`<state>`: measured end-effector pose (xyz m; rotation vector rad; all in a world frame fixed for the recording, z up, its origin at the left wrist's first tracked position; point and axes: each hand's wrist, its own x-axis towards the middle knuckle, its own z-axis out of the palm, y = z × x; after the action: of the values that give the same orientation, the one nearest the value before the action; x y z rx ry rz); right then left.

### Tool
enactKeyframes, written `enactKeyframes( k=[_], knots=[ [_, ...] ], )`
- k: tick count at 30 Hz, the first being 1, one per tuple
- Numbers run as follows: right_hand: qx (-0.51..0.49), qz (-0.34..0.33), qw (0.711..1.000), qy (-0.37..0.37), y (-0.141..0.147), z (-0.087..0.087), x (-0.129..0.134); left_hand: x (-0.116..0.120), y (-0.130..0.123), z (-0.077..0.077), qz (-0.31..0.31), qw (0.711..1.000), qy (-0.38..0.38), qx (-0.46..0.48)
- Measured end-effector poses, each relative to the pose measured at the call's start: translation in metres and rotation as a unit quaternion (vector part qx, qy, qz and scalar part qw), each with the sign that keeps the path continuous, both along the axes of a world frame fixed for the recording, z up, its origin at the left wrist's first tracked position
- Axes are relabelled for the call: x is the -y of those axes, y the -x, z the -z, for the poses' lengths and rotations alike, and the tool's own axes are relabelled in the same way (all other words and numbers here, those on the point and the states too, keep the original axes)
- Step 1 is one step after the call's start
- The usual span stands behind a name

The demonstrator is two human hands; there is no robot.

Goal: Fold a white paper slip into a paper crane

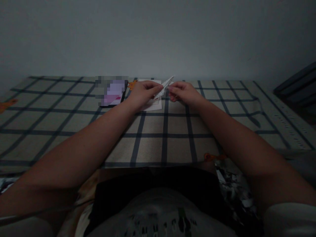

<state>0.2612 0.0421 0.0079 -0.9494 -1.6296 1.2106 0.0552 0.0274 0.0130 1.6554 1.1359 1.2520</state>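
Note:
Between my two hands, a little above the table, is a small piece of folded white paper (164,91) with a pointed end tilted up and to the right. My left hand (145,93) pinches its left side between thumb and fingers. On the other side, my right hand (182,91) is closed with thumb and fingertips at the paper's right edge. Flat white paper (155,107) lies on the tablecloth under my left hand, which partly covers it. The dim light hides the finer folds.
A checked tablecloth (150,148) covers the table, which meets a plain wall (158,39) at the back. Left of my hands lies a phone or tablet (115,93) with a lit, partly pixelated screen. A dark slatted object (298,89) stands at the far right.

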Motion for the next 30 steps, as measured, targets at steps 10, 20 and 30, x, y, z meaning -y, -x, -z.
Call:
enactKeyframes(
  k=[10,20,30],
  knots=[
    [0.057,-0.036,0.996,-0.053,-0.0024,0.003,0.0017,0.0063,-0.0042,0.0014,0.049,0.996,0.077,-0.008],
    [0.023,-0.035,0.999,-0.025,0.0008,-0.0015,0.0068,-0.0001,-0.0022,0.0025,0.059,0.997,0.056,0.012],
    [0.016,-0.032,0.999,-0.028,0.0009,0.0017,0.006,0.0021,-0.0055,0.0027,0.055,0.996,0.075,-0.01]
  ],
)
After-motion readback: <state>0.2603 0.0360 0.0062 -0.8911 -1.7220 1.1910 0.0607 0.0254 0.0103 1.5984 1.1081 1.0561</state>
